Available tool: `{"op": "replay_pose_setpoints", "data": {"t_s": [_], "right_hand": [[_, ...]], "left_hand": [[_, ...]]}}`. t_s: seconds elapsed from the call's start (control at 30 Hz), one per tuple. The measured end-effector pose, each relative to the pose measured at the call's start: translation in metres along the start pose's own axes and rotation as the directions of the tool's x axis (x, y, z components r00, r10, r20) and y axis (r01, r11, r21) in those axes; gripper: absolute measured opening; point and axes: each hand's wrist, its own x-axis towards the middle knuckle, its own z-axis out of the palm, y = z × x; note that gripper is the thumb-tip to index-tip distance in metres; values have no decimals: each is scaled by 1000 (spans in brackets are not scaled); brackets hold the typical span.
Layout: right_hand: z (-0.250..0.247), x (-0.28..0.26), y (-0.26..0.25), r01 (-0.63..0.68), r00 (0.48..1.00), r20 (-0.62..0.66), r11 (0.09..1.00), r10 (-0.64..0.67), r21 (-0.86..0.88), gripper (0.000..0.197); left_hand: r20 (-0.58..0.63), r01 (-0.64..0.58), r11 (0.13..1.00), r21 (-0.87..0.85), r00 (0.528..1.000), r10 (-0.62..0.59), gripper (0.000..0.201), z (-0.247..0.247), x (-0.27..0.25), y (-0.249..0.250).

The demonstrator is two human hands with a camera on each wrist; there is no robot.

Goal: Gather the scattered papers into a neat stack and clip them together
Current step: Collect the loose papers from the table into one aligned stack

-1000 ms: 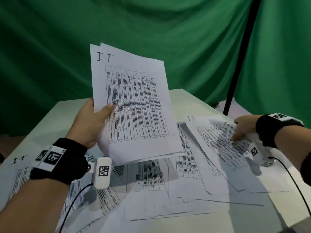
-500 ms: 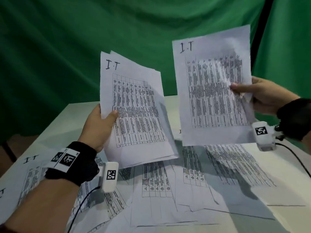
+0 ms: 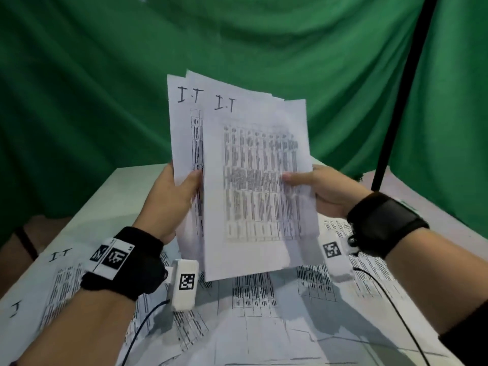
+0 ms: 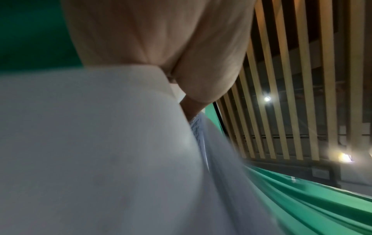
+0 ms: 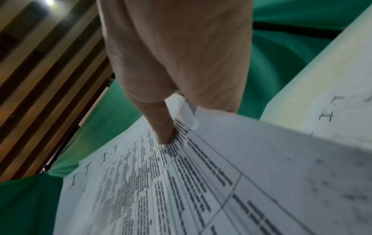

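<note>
I hold a bundle of printed sheets (image 3: 186, 143) upright above the table, each marked "I.T" at the top. My left hand (image 3: 174, 196) grips its left edge, thumb on the front. My right hand (image 3: 314, 188) pinches another printed sheet (image 3: 258, 186) by its right edge and lays it over the front of the bundle, shifted a little to the right. In the right wrist view the thumb (image 5: 163, 127) presses on the printed table of that sheet (image 5: 181, 182). The left wrist view shows my hand (image 4: 161, 47) on blurred white paper (image 4: 90, 151). No clip is in view.
More printed sheets (image 3: 264, 313) lie scattered and overlapping on the white table (image 3: 126, 191), reaching its left (image 3: 60, 283) and right (image 3: 369, 273) sides. A green backdrop hangs behind. A black pole (image 3: 396, 101) stands at the back right. Wrist camera cables trail over the papers.
My right hand picked a sheet off the table, lifted it, then carried it left onto the front of the bundle. My left hand and its bundle shifted right toward the centre.
</note>
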Motion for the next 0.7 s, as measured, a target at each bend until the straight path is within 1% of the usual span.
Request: {"op": "replay_pose_setpoints", "data": {"t_s": [0.07, 0.13, 0.17, 0.2, 0.23, 0.27, 0.3, 0.33, 0.37, 0.4, 0.43, 0.47, 0.5, 0.53, 0.6, 0.63, 0.67, 0.7], "right_hand": [[9, 3, 7, 2, 1000, -24, 1000, -1, 30, 43], [15, 5, 12, 18, 999, -52, 999, -15, 51, 47], [16, 6, 13, 26, 998, -58, 998, -23, 61, 45], [16, 6, 13, 33, 999, -39, 997, -30, 74, 43], [16, 5, 12, 41, 999, -2, 997, -40, 72, 41], [13, 4, 10, 51, 998, 31, 998, -52, 40, 36], [9, 2, 8, 61, 997, 39, 997, -59, -45, 30], [6, 0, 6, 67, 998, 12, 983, -66, -169, 27], [-2, -1, 6, 51, 996, -56, 947, -73, -316, 31], [-12, -1, 7, 12, 988, -132, 881, -85, -474, 37], [-25, -2, 8, -47, 976, -197, 781, -99, -623, 40], [-40, -2, 11, -119, 966, -238, 642, -102, -758, 43], [-55, -4, 13, -203, 962, -265, 467, -70, -860, 47], [-71, -7, 15, -281, 955, -295, 301, -3, -911, 52], [-101, -13, 20, -383, 916, -378, 17, 139, -923, 71], [-114, -16, 23, -411, 890, -422, -92, 175, -907, 79], [-127, -20, 26, -435, 869, -463, -176, 177, -883, 81], [-137, -25, 30, -465, 848, -503, -219, 167, -858, 77]], "left_hand": [[27, 44, 998, -55, 999, -43, 33, 1, -2, 1], [88, 117, 987, -109, 990, -107, 51, 1, -2, 1], [117, 133, 985, -108, 986, -120, 57, 1, -3, 0], [126, 113, 992, -63, 986, -105, 49, 1, -3, -1], [119, 65, 998, 4, 991, -66, 33, 1, -3, -2], [104, 26, 997, 67, 994, -32, 22, 0, -3, -3], [87, -5, 993, 122, 996, -6, 21, 0, -3, -4], [81, -24, 986, 163, 997, 10, 24, -1, -4, -4], [78, -33, 981, 191, 997, 18, 28, -3, -3, -5], [68, -38, 977, 209, 997, 24, 30, -4, -2, -5], [57, -41, 976, 214, 998, 29, 30, -6, -1, -5], [48, -40, 975, 217, 998, 30, 30, -7, -1, -4], [40, -37, 975, 218, 999, 29, 29, -7, -1, -3], [32, -33, 976, 215, 999, 27, 30, -7, -1, -3], [31, -27, 977, 213, 999, 21, 31, -5, -3, -2], [34, -20, 976, 215, 999, 13, 31, -4, -4, -1], [38, -13, 977, 211, 999, 5, 31, -2, -5, 0], [40, -11, 978, 207, 999, 2, 31, -1, -6, 0]]}}
